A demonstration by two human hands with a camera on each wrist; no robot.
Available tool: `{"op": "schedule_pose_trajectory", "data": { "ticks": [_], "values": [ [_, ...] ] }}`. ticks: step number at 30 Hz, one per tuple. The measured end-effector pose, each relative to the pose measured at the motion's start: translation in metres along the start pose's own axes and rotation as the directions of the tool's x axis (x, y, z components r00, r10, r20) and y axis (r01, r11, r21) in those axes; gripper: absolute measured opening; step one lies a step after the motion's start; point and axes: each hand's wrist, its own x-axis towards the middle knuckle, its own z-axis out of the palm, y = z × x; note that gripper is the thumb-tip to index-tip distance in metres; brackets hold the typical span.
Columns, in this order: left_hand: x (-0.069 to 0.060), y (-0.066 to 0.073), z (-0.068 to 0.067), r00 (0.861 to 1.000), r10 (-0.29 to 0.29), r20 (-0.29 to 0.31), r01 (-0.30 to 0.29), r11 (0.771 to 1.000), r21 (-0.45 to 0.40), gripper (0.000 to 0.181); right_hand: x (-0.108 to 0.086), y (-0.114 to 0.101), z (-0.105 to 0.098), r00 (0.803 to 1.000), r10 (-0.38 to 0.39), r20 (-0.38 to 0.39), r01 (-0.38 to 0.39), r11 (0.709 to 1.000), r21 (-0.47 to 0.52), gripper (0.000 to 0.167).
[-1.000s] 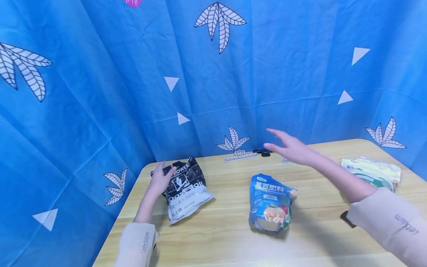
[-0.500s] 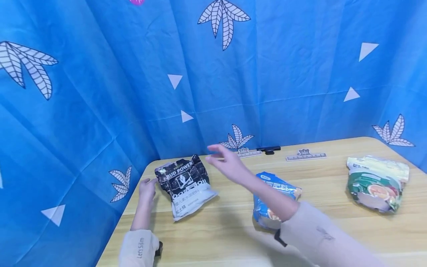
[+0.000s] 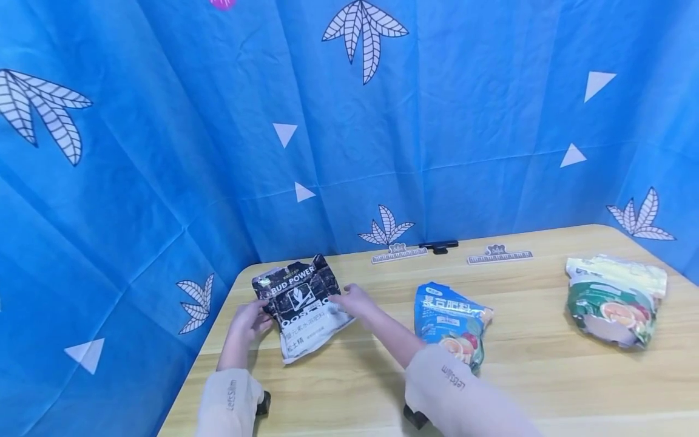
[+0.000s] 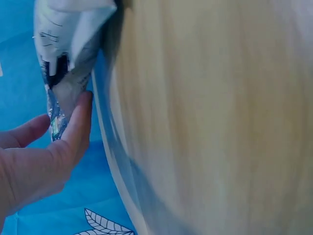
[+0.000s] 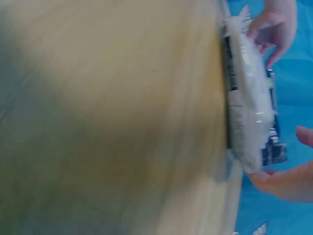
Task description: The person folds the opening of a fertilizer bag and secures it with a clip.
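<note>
A black-and-white fertilizer bag marked BUD POWER lies near the table's left end. My left hand holds its left edge; in the left wrist view, the bag's edge sits between thumb and fingers. On the other side, my right hand has its fingertips at the bag's right edge. In the right wrist view, that hand's thumb stands apart from the fingers, and the fingertips touch or nearly touch the bag. Right of it, a blue fertilizer bag is partly covered by my right sleeve.
A green-and-cream bag lies at the right of the wooden table. Two ruler-patterned clips and a black clip lie along the back edge. A blue patterned curtain hangs behind and to the left.
My right hand has swept left across the table, past the blue bag, and down to the black-and-white bag's right edge. My left hand left that bag's top left corner, then came back lower on its left edge.
</note>
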Motion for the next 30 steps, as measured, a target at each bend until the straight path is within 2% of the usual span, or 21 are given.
{"op": "schedule_pose_trajectory", "data": {
  "ticks": [4, 7, 11, 14, 22, 27, 30],
  "values": [
    [0.003, -0.001, 0.001, 1.0, 0.008, -0.01, -0.007, 0.999, 0.051, 0.048, 0.004, 0.011, 0.005, 1.0, -0.028, 0.009, 0.028, 0.998, -0.061, 0.064],
    [0.005, -0.001, 0.0, 1.0, 0.014, -0.009, -0.013, 0.998, 0.068, 0.045, 0.005, 0.015, 0.007, 0.999, -0.042, 0.017, 0.044, 0.995, -0.093, 0.058],
    [0.008, -0.002, -0.001, 1.0, -0.004, -0.023, 0.005, 0.998, 0.059, 0.047, 0.006, 0.016, 0.008, 0.999, -0.027, 0.028, 0.029, 0.997, -0.078, 0.041],
    [0.01, -0.003, -0.003, 1.0, -0.01, -0.028, 0.012, 0.999, 0.053, 0.046, 0.006, 0.016, 0.008, 1.0, 0.002, 0.02, -0.001, 0.998, -0.055, 0.034],
    [0.015, 0.001, 0.002, 0.999, 0.027, -0.033, -0.026, 0.999, 0.03, 0.039, 0.005, 0.015, 0.007, 0.998, 0.055, 0.004, -0.055, 0.998, -0.003, 0.027],
    [0.012, 0.009, 0.008, 0.997, 0.063, -0.036, -0.061, 0.997, 0.054, 0.041, 0.002, 0.015, 0.004, 0.998, 0.069, -0.011, -0.068, 0.998, 0.011, 0.026],
    [0.01, 0.013, 0.011, 0.996, 0.08, -0.029, -0.079, 0.995, 0.053, 0.044, 0.001, 0.014, 0.001, 0.997, 0.073, -0.017, -0.072, 0.997, 0.038, 0.03]
  ]
}}
